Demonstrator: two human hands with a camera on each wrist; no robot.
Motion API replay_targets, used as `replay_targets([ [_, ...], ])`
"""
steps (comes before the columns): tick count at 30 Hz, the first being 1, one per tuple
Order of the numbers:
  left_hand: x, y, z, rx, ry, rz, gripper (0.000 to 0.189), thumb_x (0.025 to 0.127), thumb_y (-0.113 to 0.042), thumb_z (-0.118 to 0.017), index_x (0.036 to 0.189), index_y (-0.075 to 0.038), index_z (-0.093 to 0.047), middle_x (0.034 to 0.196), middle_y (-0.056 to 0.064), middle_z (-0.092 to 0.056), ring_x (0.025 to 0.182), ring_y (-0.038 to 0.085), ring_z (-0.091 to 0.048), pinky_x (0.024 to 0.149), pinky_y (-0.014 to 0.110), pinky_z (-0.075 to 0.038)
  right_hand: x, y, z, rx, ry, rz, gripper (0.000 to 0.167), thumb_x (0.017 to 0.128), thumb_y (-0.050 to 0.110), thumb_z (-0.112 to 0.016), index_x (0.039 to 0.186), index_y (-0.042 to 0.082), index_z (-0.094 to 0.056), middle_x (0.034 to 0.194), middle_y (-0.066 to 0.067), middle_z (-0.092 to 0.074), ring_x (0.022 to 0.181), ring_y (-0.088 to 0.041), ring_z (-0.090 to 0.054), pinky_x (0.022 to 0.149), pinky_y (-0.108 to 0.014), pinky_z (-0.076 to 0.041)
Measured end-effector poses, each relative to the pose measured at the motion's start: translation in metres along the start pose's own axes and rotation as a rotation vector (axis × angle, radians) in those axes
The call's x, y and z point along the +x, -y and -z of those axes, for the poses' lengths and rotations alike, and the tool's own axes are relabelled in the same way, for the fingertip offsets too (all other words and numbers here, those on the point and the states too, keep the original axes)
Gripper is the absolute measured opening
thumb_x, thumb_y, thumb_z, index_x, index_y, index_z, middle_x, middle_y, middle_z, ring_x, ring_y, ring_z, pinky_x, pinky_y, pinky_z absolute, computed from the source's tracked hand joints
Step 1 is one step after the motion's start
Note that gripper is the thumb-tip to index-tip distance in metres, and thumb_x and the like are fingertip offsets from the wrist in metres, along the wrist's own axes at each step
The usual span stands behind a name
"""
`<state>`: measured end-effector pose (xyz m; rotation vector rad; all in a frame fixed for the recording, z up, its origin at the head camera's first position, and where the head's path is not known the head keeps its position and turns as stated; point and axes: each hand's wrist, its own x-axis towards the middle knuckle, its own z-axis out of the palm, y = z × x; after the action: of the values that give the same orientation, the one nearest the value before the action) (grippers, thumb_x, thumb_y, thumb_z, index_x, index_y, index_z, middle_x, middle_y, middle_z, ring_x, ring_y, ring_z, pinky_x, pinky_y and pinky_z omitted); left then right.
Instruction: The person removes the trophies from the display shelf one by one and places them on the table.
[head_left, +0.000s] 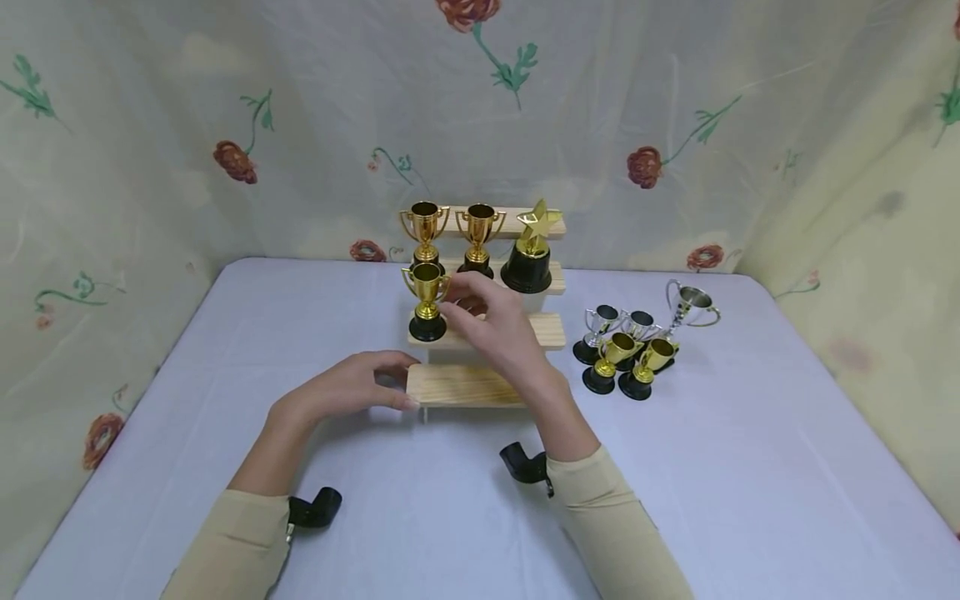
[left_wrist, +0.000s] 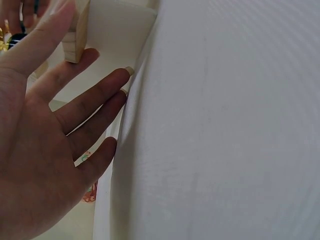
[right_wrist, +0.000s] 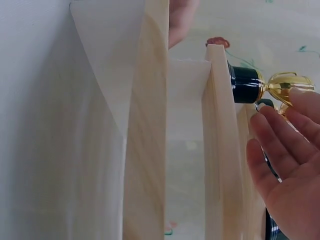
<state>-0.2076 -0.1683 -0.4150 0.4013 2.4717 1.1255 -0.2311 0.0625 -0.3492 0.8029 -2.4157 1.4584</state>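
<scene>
A small gold trophy cup (head_left: 427, 287) with a black base stands at the left end of a wooden tiered display stand (head_left: 457, 387), on the second step from the front. My right hand (head_left: 491, 321) pinches this cup from its right side; the right wrist view has the thumb and fingertips at the gold trophy cup (right_wrist: 285, 86), its base against the step. My left hand (head_left: 348, 386) holds the left end of the lowest step between thumb and index finger. In the left wrist view the other fingers of the left hand (left_wrist: 55, 125) are spread beside the stand's white side support (left_wrist: 117, 35).
Two larger gold cups (head_left: 478, 225) and a gold star trophy (head_left: 535, 237) stand on a higher step. Right of the stand, several small cups are grouped on the white-covered table (head_left: 750, 467), including a silver cup (head_left: 692, 304) and a gold cup (head_left: 656, 357). Flowered curtains (head_left: 577, 108) surround the table.
</scene>
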Motion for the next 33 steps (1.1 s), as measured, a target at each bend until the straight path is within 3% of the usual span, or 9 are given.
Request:
replay_targets([
  [9,-0.002,0.001,0.0,-0.005,-0.002,-0.002,0.064,0.077,-0.053,-0.08,0.133,-0.03,-0.059,0.132,-0.005,-0.063,0.13,0.019,-0.052,0.11,0.051,-0.038,0.001,-0.004,-0.008,-0.02,0.059,-0.05,0.022,0.091,0.016,-0.072,0.112,0.011,-0.067,0.1,-0.005,-0.072,0.087,-0.017,-0.067,0.077,-0.03,-0.055],
  [20,0.001,0.004,0.001,0.007,0.001,-0.012,0.063,0.076,-0.055,-0.079,0.13,-0.03,-0.061,0.131,-0.007,-0.063,0.129,0.018,-0.052,0.11,0.05,-0.039,0.002,-0.004,-0.017,-0.074,0.096,-0.148,0.025,0.087,0.025,-0.077,0.107,0.015,-0.066,0.1,-0.001,-0.071,0.088,-0.015,-0.066,0.081,-0.031,-0.054],
  [27,0.001,0.003,0.001,0.015,-0.003,0.001,0.064,0.075,-0.056,-0.08,0.13,-0.031,-0.061,0.13,-0.008,-0.063,0.128,0.017,-0.052,0.109,0.049,-0.039,0.003,-0.003,-0.022,-0.212,0.088,-0.129,0.028,0.086,0.035,-0.077,0.108,0.019,-0.069,0.106,0.003,-0.071,0.101,-0.014,-0.062,0.093,-0.036,-0.049],
  [33,0.001,0.004,0.001,0.02,-0.006,0.006,0.065,0.075,-0.055,-0.08,0.132,-0.028,-0.06,0.131,-0.006,-0.063,0.129,0.018,-0.052,0.11,0.049,-0.039,0.004,-0.004,-0.023,-0.22,0.079,-0.122,0.027,0.087,0.033,-0.077,0.106,0.017,-0.069,0.106,0.003,-0.07,0.098,-0.015,-0.06,0.089,-0.036,-0.049],
])
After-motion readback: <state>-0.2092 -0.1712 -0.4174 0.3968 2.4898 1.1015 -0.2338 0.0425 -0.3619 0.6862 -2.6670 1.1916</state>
